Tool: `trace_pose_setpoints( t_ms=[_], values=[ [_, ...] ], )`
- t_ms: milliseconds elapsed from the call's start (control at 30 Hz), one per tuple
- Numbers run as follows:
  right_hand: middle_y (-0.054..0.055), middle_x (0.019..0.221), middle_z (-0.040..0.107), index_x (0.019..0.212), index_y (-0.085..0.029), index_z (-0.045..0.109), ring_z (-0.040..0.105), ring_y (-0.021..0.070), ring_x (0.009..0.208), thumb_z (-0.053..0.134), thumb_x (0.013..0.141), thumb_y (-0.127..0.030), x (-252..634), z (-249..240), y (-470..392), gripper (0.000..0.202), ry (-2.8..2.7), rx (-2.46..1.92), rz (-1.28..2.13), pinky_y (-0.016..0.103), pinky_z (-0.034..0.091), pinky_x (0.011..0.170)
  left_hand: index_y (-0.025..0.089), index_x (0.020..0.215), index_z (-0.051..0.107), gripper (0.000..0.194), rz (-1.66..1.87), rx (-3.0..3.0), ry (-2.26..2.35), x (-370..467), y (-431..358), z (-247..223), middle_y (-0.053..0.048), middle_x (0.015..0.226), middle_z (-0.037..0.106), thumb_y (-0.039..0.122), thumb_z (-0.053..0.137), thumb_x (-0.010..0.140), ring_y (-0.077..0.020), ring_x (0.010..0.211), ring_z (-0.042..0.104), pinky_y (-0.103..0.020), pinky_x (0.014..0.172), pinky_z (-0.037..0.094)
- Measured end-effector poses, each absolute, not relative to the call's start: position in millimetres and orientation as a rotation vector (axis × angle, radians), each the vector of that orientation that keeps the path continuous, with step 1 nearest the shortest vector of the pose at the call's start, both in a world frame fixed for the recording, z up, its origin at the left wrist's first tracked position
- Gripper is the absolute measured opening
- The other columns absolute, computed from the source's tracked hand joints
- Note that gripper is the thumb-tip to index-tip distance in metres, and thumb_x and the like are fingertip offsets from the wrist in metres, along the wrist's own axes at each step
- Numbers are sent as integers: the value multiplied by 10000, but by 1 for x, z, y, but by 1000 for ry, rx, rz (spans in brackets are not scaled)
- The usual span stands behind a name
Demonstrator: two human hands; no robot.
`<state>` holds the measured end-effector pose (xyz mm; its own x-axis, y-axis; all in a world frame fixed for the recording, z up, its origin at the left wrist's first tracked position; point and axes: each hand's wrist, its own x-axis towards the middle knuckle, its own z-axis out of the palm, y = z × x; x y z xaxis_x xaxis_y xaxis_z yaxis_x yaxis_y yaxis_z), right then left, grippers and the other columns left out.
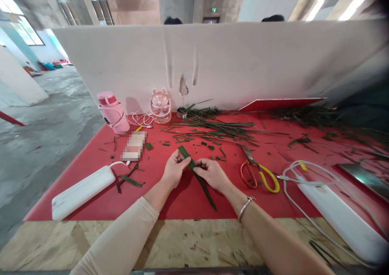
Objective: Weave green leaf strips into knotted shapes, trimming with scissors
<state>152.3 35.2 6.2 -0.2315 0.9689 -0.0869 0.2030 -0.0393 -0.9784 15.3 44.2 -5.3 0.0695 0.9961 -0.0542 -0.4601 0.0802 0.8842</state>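
Note:
A long green leaf strip slants between my two hands, its pointed tail hanging toward me over the red table cover. My left hand pinches the strip near its broad upper end. From the other side, my right hand grips the same strip with thumb and fingertips. Scissors with one red and one yellow handle lie to the right of my right hand, blades pointing away. Small green scraps are scattered just beyond my hands.
A heap of leaf strips lies toward the white partition. Left stand a pink bottle and a clear pink jug, near a white power bank. On the right are a second white power bank, cables and a dark phone.

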Motion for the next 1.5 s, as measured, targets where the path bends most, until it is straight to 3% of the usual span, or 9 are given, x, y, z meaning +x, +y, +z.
trace_pose_setpoints(
  t_ms=[167, 600, 767, 867, 933, 1000, 1167, 1300, 1500],
  values=[
    [-56, 539, 453, 660, -150, 569, 365, 70, 501, 593, 670, -318, 153, 10, 33, 170, -1545, -1197, 1339, 210, 280, 480, 178, 867, 547, 342, 1195, 603, 715, 16, 41, -1, 36, 634, 591, 254, 735, 591, -67, 503, 527, -193, 516, 424],
    [-42, 561, 551, 689, -151, 625, 458, 79, 524, 586, 674, -247, 159, 19, 30, 105, -1607, -1150, 1509, 220, 351, 543, 163, 796, 523, 330, 1284, 568, 763, 11, 49, -7, 34, 626, 585, 257, 746, 572, -66, 497, 527, -194, 513, 426],
    [-39, 568, 597, 815, -169, 552, 533, 101, 551, 630, 646, -250, 162, 23, 32, 203, -1400, -1072, 1601, 237, 393, 579, 187, 815, 462, 245, 1517, 799, 1189, 11, 47, -10, 50, 580, 492, 378, 588, 728, -87, 482, 498, -233, 516, 428],
    [-63, 539, 599, 895, -203, 436, 557, 107, 539, 636, 626, -208, 168, 22, 36, 336, -1274, -1015, 1626, 232, 399, 573, 174, 1000, 504, 246, 1776, 1416, 1504, 5, 40, -6, -82, 951, 577, 268, 516, 773, -173, 845, 572, -332, 742, 459],
    [-72, 531, 593, 857, -212, 394, 563, 104, 529, 630, 617, -182, 172, 19, 38, 338, -1218, -973, 1650, 221, 395, 561, 183, 1142, 495, 387, 1718, 1987, 1476, 2, 35, 0, -128, 1222, 485, 167, 499, 755, -235, 1135, 446, -414, 928, 370],
    [-81, 533, 583, 827, -213, 378, 564, 96, 522, 619, 603, -144, 174, 18, 40, 336, -1176, -932, 1683, 209, 390, 551, 230, 1152, 527, 418, 1513, 2414, 1375, 1, 31, 5, -90, 1306, 446, 112, 478, 753, -251, 1250, 323, -474, 1019, 251],
    [-82, 526, 571, 836, -205, 390, 497, 65, 452, 556, 612, -93, 175, 19, 41, 300, -1172, -935, 1660, 174, 339, 479, 291, 998, 621, 269, 1291, 2682, 1299, 6, 29, 8, -16, 1075, 635, 162, 486, 804, -199, 1154, 445, -517, 1069, 42],
    [-87, 528, 556, 823, -203, 392, 512, 62, 481, 567, 590, -81, 173, 22, 39, 316, -1190, -872, 1707, 165, 344, 491, 282, 1051, 608, 284, 1304, 2625, 1279, 8, 28, 9, -21, 970, 663, 187, 495, 809, -177, 1066, 502, -479, 1075, 61],
    [-76, 577, 573, 833, -202, 418, 524, 72, 494, 666, 572, -148, 173, 24, 35, 364, -1188, -892, 1776, 186, 381, 492, 310, 864, 684, 225, 1331, 2284, 1145, 2, 29, 12, -12, 833, 682, 182, 522, 774, -164, 824, 596, -448, 1060, 152]
  ],
)
